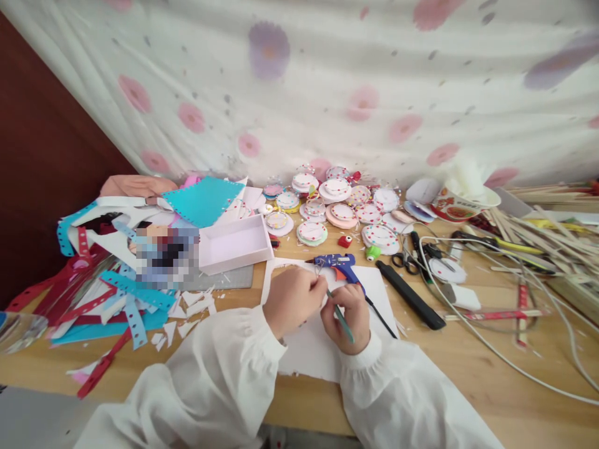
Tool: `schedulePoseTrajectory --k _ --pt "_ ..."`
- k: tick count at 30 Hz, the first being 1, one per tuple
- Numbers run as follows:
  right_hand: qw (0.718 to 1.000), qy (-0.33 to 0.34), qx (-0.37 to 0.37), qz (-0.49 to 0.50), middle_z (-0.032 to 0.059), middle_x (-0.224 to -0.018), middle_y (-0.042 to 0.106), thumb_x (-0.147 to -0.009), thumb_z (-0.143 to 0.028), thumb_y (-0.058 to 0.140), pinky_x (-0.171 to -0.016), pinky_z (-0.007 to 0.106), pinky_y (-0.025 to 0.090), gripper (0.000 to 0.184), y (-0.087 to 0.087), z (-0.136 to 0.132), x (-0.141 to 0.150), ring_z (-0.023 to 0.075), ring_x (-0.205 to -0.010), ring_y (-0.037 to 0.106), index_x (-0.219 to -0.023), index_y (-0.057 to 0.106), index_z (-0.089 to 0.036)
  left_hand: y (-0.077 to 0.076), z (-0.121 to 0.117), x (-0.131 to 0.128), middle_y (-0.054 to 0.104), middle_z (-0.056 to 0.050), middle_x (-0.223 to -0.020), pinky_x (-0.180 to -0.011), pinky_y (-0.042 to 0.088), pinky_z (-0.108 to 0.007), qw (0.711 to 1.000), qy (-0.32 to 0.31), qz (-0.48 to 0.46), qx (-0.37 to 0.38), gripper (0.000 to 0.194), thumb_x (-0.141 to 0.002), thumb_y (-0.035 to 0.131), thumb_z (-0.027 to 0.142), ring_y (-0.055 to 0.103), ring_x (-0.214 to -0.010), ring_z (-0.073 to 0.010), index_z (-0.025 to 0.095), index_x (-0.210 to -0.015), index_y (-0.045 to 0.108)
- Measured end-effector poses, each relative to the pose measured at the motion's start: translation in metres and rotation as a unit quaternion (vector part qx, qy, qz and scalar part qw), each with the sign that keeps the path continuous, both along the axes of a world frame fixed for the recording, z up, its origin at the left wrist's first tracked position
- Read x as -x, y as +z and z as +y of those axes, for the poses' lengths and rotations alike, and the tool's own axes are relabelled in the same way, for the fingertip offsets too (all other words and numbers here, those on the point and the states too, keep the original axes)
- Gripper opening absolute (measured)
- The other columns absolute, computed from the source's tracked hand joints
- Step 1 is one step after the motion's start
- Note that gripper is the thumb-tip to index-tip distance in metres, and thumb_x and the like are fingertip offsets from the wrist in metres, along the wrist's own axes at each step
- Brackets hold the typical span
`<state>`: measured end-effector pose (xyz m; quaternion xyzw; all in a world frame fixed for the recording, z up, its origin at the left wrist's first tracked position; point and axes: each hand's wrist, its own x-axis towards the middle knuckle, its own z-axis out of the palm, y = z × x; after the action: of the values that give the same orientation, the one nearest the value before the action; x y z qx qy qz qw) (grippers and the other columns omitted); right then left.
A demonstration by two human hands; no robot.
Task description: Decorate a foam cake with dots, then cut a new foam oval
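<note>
from my seat away from the rig, i see a tangle of punched paper strips (138, 290) at the far left of the surface (318, 405), a blue sheet (204, 201) behind it and torn paper scraps (196, 305) in front. next comes an open white box (238, 257), partly over a grey mat (229, 279). beyond the hands, round paper discs (311, 233) dotted with beads crowd together. nearer in, a blue glue gun (344, 265) lies just past both hands and is what crowds them most, its cord (381, 318) running down beside the right one. a long black bar (409, 294) slants further right, then scissors (406, 263), a printed bowl (456, 209) and a spread of thin wooden sticks (528, 234).

over a white paper sheet (309, 355), the left hand (294, 299) has its fingers curled in at the stick's upper end; i cannot tell whether that grip pinches anything. the right hand (346, 318) has its grip closed on the teal stick (345, 327), which slants across the fingers with its lower end toward me.
</note>
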<state>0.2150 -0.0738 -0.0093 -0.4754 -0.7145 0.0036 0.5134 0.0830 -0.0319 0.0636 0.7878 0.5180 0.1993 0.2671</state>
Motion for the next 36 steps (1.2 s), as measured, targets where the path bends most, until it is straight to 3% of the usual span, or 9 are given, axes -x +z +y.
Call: schedulePoseTrajectory --k 3,6,9,13,17,21,27,36 --pt "0.987 0.022 0.007 0.157 -0.0037 -0.064 0.044 -0.077 -0.009 0.051 -0.059 0.033 0.037 0.022 -0.003 -0.002 0.003 0.0158 -0.058 0.044 -0.08 0.036 -0.025 -0.006 0.002 0.026 0.053 0.0 -0.055 -0.062 0.037 -0.026 0.995 -0.022 -0.093 -0.027 0.04 -0.09 0.044 0.032 0.05 -0.059 -0.0136 0.018 -0.053 0.051" --pt "0.95 0.053 0.051 0.305 -0.0054 -0.064 0.039 -0.088 -0.018 0.046 -0.055 0.028 0.036 0.016 0.002 -0.004 0.008 0.0135 -0.056 0.042 -0.085 0.033 -0.025 -0.02 0.004 0.054 0.062 -0.004 -0.086 -0.083 0.043 -0.03 0.987 -0.062 -0.145 -0.039 0.011 -0.081 0.058 0.028 0.057 -0.087 -0.0187 0.018 -0.081 0.062" --pt "0.921 0.085 0.097 0.367 -0.0074 -0.06 0.034 -0.092 -0.025 0.045 -0.051 0.025 0.032 0.019 0.009 -0.005 0.013 0.0113 -0.051 0.036 -0.081 0.03 -0.025 -0.04 0.004 0.072 0.059 -0.009 -0.109 -0.097 0.04 -0.038 0.986 -0.103 -0.13 -0.005 0.036 -0.069 0.069 0.027 0.052 -0.109 -0.0255 0.02 -0.104 0.062" --pt "0.907 0.128 0.129 0.379 -0.0076 -0.06 0.032 -0.092 -0.026 0.046 -0.048 0.023 0.029 0.021 0.011 -0.008 0.017 0.0107 -0.05 0.034 -0.081 0.029 -0.025 -0.062 0.005 0.08 0.058 -0.009 -0.114 -0.1 0.039 -0.043 0.983 -0.141 -0.12 0.009 0.053 -0.063 0.076 0.03 0.051 -0.112 -0.0278 0.022 -0.113 0.059" --pt "0.9 0.148 0.157 0.379 -0.0067 -0.061 0.031 -0.094 -0.024 0.043 -0.047 0.023 0.028 0.019 0.007 -0.008 0.021 0.0111 -0.051 0.032 -0.081 0.029 -0.025 -0.073 0.007 0.08 0.059 -0.009 -0.112 -0.097 0.041 -0.043 0.985 -0.125 -0.12 -0.002 0.054 -0.066 0.076 0.033 0.052 -0.109 -0.0273 0.023 -0.116 0.058" --pt "0.905 0.15 0.168 0.36 -0.0065 -0.061 0.029 -0.094 -0.026 0.043 -0.045 0.023 0.027 0.019 0.004 -0.006 0.023 0.0119 -0.05 0.032 -0.081 0.029 -0.025 -0.076 0.007 0.081 0.059 -0.007 -0.11 -0.095 0.043 -0.041 0.983 -0.107 -0.147 -0.005 0.042 -0.07 0.074 0.032 0.054 -0.107 -0.0259 0.024 -0.109 0.06" --pt "0.904 0.146 0.19 0.353 -0.0055 -0.062 0.033 -0.094 -0.024 0.043 -0.045 0.024 0.028 0.018 0.0 -0.007 0.023 0.0122 -0.051 0.034 -0.082 0.029 -0.025 -0.079 0.004 0.082 0.056 -0.009 -0.112 -0.095 0.044 -0.04 0.981 -0.063 -0.185 -0.003 0.04 -0.073 0.074 0.033 0.053 -0.109 -0.0253 0.023 -0.108 0.058" --pt "0.912 0.177 0.179 0.323 -0.0048 -0.064 0.034 -0.094 -0.017 0.041 -0.052 0.025 0.03 0.016 -0.003 -0.01 0.021 0.0127 -0.057 0.036 -0.083 0.031 -0.024 -0.076 0.005 0.081 0.057 -0.007 -0.107 -0.092 0.045 -0.037 0.977 -0.065 -0.201 0.001 0.038 -0.072 0.075 0.034 0.055 -0.105 -0.0231 0.021 -0.104 0.06"
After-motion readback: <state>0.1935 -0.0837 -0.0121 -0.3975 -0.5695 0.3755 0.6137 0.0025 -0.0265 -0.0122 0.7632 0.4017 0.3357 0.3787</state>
